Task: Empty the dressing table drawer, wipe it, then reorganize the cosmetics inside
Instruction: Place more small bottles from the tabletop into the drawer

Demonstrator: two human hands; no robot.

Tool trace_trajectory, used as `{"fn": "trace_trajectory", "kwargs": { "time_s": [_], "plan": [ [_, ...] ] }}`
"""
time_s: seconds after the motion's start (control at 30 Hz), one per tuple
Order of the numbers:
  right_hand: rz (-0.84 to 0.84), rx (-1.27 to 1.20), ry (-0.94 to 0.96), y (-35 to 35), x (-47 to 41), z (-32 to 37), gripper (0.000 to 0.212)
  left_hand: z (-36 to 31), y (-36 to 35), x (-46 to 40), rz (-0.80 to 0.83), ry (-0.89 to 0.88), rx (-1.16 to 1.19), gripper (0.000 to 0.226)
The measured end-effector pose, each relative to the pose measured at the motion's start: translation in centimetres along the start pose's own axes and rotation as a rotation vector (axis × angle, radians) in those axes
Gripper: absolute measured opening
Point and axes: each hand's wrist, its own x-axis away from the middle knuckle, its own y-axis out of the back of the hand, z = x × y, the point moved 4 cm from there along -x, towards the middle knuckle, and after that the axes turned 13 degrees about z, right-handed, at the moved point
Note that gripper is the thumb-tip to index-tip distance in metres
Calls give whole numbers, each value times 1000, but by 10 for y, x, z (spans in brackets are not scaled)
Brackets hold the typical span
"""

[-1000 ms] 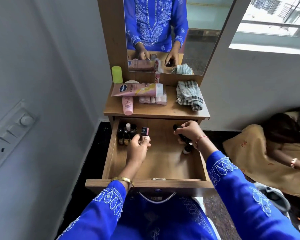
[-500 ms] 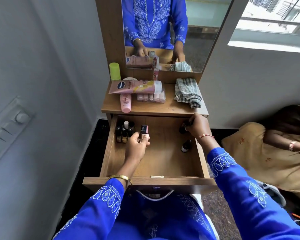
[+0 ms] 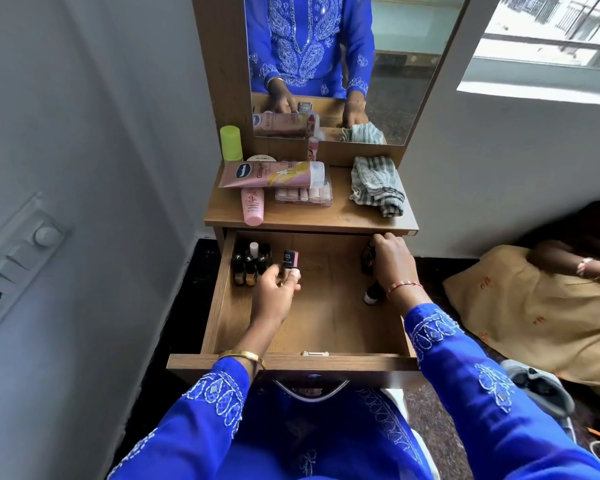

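In the open drawer (image 3: 329, 327), the left hand (image 3: 274, 294) pinches a pink nail polish bottle (image 3: 290, 260); the right hand (image 3: 392, 261) grips a dark bottle (image 3: 368, 259) at the back right corner.

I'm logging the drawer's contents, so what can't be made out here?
- Dark item under the right hand, head view: the hand covers it.
- Labels on the bottle cluster: too small.
- Small bottle: partly behind the wrist.
- Drawer back corners: shadowed by the tabletop.

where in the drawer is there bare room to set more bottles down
Free: the drawer floor between both hands, down to the front wall. Crowded: back-left corner with the dark bottles, and the right wall by the small bottle.
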Motion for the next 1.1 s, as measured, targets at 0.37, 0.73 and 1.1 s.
{"fn": "trace_trajectory", "kwargs": {
  "time_s": [0.37, 0.73, 1.1],
  "plan": [
    [-46, -25, -7, 1, 3, 0, 17, 0, 0, 0, 20, -20, -48, 12],
    [170, -749, 259, -6, 29, 71, 23, -10, -2, 8, 57, -98, -172, 41],
    [99, -883, 217, -7, 18, 94, 16, -12, 28, 9, -68, -218, -171, 33]
  ]
}}
